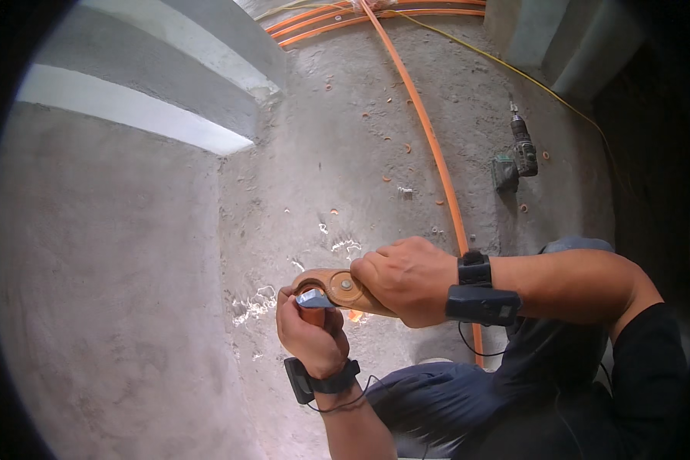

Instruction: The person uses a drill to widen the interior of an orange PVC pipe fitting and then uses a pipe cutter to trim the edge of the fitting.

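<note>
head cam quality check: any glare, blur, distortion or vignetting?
Head view: strong fisheye bend on the concrete step edges; black vignette at left and right rims; bright sun patches on the floor near the cutter; left hand and right hand sharp, trousers slightly smeared.

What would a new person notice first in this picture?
At the centre, the right hand closes around an orange pipe cutter, while the left hand holds a short orange tube piece in its blade. A long orange conduit runs across the concrete floor toward the top, and a cordless drill lies at the upper right.
</note>
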Tool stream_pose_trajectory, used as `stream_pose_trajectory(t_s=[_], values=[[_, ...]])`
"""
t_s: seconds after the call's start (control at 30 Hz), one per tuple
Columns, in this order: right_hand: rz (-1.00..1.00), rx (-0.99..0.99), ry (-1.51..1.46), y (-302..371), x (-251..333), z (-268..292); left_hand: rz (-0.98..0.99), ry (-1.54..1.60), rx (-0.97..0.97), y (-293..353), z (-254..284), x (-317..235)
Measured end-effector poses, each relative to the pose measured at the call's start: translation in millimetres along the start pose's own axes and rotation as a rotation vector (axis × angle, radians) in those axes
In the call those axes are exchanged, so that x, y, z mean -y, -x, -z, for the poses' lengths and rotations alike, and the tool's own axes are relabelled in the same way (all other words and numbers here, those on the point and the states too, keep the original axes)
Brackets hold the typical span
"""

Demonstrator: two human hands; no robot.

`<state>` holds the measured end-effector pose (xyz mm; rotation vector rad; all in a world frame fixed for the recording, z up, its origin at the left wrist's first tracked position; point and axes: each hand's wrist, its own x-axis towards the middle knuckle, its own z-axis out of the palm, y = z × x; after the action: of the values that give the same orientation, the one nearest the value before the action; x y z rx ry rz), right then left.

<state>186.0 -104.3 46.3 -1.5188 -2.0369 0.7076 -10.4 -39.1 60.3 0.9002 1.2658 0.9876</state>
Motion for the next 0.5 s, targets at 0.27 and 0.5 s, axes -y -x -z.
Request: stream_pose_trajectory(t_s=[0.27,0.5], values=[[-0.037,0.091,-0.003,-10.6,-6.3,15.0,0.154,0.143,-0.091,8.9,-23.5,-13.0],[-0.331,0.116,-0.368,-8.1,-11.9,22.0,0.246,0.306,0.245,-0.8,-3.5,-8.4]])
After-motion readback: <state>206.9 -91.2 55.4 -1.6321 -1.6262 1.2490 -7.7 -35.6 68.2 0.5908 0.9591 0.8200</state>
